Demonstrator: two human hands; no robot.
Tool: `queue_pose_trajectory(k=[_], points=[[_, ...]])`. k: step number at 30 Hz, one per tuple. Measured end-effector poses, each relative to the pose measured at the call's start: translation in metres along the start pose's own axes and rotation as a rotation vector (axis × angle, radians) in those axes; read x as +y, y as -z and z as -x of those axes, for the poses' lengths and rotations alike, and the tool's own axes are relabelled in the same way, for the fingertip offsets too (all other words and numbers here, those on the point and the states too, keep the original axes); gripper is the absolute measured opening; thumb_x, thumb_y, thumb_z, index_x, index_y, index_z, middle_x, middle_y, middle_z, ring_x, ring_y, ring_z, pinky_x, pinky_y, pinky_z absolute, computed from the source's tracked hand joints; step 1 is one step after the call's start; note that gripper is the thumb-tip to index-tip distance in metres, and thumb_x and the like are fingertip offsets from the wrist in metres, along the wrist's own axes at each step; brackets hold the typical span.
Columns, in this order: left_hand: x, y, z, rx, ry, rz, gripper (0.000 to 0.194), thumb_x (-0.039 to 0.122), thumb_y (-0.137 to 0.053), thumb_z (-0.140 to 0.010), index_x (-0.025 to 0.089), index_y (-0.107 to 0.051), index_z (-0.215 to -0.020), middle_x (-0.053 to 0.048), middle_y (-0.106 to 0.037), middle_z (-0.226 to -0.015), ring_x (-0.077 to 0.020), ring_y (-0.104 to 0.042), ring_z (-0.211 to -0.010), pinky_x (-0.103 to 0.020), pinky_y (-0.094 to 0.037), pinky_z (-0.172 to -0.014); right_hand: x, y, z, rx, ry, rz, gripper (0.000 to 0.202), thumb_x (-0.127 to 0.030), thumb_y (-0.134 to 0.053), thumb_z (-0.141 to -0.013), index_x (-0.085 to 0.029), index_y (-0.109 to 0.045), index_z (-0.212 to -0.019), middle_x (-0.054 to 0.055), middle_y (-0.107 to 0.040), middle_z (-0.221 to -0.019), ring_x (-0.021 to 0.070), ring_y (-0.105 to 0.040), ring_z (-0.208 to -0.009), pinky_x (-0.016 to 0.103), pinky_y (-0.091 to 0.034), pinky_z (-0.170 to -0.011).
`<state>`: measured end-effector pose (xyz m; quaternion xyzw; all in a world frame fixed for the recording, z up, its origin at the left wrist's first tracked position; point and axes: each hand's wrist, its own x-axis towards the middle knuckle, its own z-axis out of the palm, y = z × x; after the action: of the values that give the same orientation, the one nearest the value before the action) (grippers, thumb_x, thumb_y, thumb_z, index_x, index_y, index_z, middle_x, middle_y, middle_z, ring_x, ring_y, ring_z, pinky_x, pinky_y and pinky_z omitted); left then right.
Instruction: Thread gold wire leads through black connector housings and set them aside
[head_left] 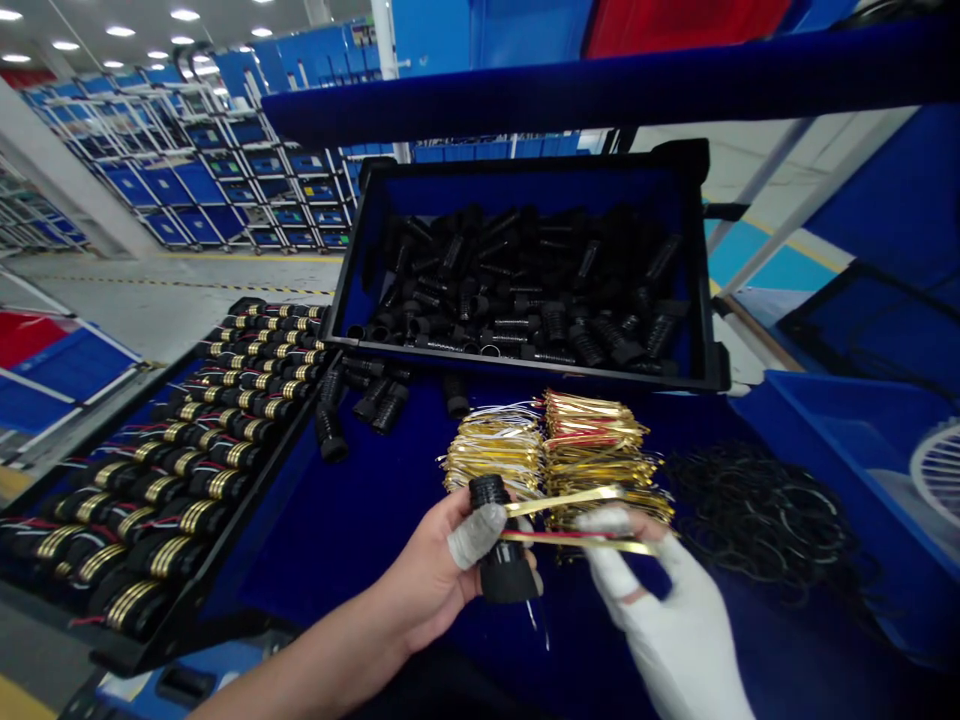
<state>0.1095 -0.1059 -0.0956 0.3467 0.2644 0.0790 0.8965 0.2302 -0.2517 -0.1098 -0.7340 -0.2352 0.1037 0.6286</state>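
My left hand (442, 560), its thumb wrapped in white tape, is closed round a black ribbed sleeve (508, 578) with a wider collar at the bottom. Thin white wire ends hang below the sleeve. My right hand (652, 590) wears a white glove with bare fingertips and is slightly blurred. Its fingers grip gold metal strips (559, 500), one with a red wire along it, which reach left to the sleeve near my left thumb. Just beyond my hands lie a pile of gold strips with white wires (495, 445) and a pile with red wires (592, 430).
A blue bin (525, 365) of black sleeves stands at the back. To the left, a tray (199, 590) holds rows of sleeves with gold rings. Several loose sleeves (386, 400) lie before the bin. Black rings (780, 520) are heaped at right, beside a blue container (847, 430).
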Motion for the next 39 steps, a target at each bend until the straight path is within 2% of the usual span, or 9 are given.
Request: queue_pose_trajectory(k=[4,7,9,14,18,23,27,31,39], points=[[-0.013,0.009,-0.002,-0.135,0.215,-0.038,0.057,0.051,-0.088,-0.064,0.012,-0.067,-0.101,-0.010,-0.071,-0.085,-0.0176,-0.068,-0.066,-0.029,-0.058,-0.062,-0.006,-0.004,0.005,-0.384,0.387,-0.037,0.023,-0.017,-0.072,-0.083,-0.033,-0.071,-0.099,-0.002,-0.070,-0.085,0.0147,-0.067,-0.073,0.024,-0.055,-0.068],[-0.021,0.020,-0.001,-0.317,0.510,-0.006,0.064,0.062,-0.081,-0.065,0.005,-0.069,-0.092,-0.014,-0.071,-0.079,-0.0197,-0.069,-0.060,-0.026,-0.056,-0.053,-0.008,-0.001,0.007,-0.587,0.400,-0.093,0.026,-0.014,-0.064,-0.089,-0.032,-0.069,-0.107,-0.002,-0.065,-0.083,0.0120,-0.063,-0.061,0.023,-0.053,-0.057],[-0.025,0.025,0.001,-0.360,0.560,0.031,0.063,0.061,-0.078,-0.070,0.004,-0.069,-0.094,-0.015,-0.071,-0.081,-0.0200,-0.070,-0.060,-0.025,-0.056,-0.052,-0.009,0.001,0.008,-0.632,0.383,-0.095,0.024,-0.015,-0.063,-0.090,-0.030,-0.069,-0.108,0.000,-0.065,-0.085,0.0133,-0.063,-0.063,0.025,-0.053,-0.058],[-0.025,0.012,0.007,-0.192,0.240,0.138,0.057,0.044,-0.091,-0.061,0.019,-0.063,-0.103,-0.005,-0.070,-0.093,-0.0161,-0.069,-0.075,-0.029,-0.059,-0.070,-0.011,-0.005,0.015,-0.308,0.439,-0.070,0.015,-0.016,-0.068,-0.086,-0.029,-0.066,-0.092,-0.003,-0.066,-0.076,0.0141,-0.063,-0.066,0.024,-0.053,-0.063],[-0.019,-0.003,0.007,-0.115,0.177,0.084,0.057,0.033,-0.094,-0.059,0.019,-0.065,-0.105,-0.005,-0.066,-0.100,-0.0139,-0.066,-0.080,-0.027,-0.057,-0.072,-0.009,-0.010,0.022,-0.091,0.286,0.132,0.007,-0.025,-0.065,-0.088,-0.025,-0.063,-0.081,-0.001,-0.066,-0.072,0.0160,-0.062,-0.063,0.025,-0.053,-0.061],[-0.019,0.000,0.001,-0.154,0.191,0.048,0.053,0.043,-0.078,-0.079,0.018,-0.063,-0.124,-0.012,-0.065,-0.111,-0.0214,-0.066,-0.096,-0.036,-0.056,-0.083,-0.004,-0.008,0.026,-0.230,0.223,0.242,0.022,-0.033,-0.056,-0.092,-0.025,-0.058,-0.072,0.001,-0.060,-0.064,0.0169,-0.057,-0.056,0.028,-0.049,-0.057],[-0.022,0.004,-0.003,-0.125,0.125,-0.026,0.060,0.041,-0.084,-0.074,0.025,-0.059,-0.126,-0.007,-0.064,-0.109,-0.0172,-0.066,-0.085,-0.029,-0.055,-0.071,-0.006,0.003,0.023,-0.281,0.157,0.312,0.020,-0.033,-0.056,-0.092,-0.025,-0.056,-0.073,0.001,-0.061,-0.070,0.0179,-0.057,-0.062,0.030,-0.047,-0.062],[-0.027,0.001,-0.002,-0.105,0.104,0.003,0.037,0.038,-0.083,-0.075,0.020,-0.060,-0.098,-0.002,-0.065,-0.090,-0.0121,-0.062,-0.072,-0.022,-0.050,-0.062,0.002,0.010,0.020,-0.236,0.031,0.386,0.020,-0.038,-0.058,-0.091,-0.024,-0.057,-0.076,0.002,-0.063,-0.076,0.0207,-0.060,-0.072,0.034,-0.047,-0.071],[-0.028,-0.002,-0.007,-0.081,0.172,-0.083,0.049,0.040,-0.093,-0.058,0.015,-0.056,-0.078,0.001,-0.059,-0.073,-0.0099,-0.056,-0.065,-0.022,-0.043,-0.061,0.015,0.012,0.028,-0.250,-0.076,0.345,0.023,-0.044,-0.057,-0.092,-0.024,-0.060,-0.080,0.002,-0.066,-0.083,0.0226,-0.061,-0.081,0.036,-0.045,-0.081]])
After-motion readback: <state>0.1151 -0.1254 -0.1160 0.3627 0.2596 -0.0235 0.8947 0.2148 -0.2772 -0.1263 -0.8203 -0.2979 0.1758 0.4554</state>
